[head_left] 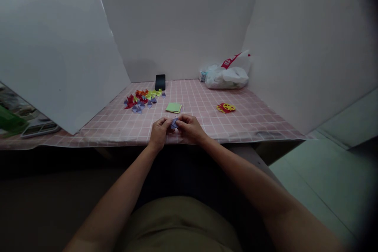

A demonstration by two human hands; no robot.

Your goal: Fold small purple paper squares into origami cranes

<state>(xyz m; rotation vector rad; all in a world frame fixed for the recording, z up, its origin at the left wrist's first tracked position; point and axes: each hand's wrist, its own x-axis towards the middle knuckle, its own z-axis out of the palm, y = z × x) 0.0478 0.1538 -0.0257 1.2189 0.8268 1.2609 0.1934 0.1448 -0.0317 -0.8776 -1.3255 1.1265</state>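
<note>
Both hands' fingers (168, 123) pinch purple paper (174, 123) between them.

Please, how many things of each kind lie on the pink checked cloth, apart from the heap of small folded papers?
Black phone: 1
Green paper pad: 1
Red and yellow cutout: 1
White plastic bag: 1
Total: 4

Pink checked tablecloth (251, 120); purple paper piece (174, 123); green pad (173, 107); black phone (160, 82).

left hand (160, 130), right hand (190, 126), fingers seemingly pinched together
</note>
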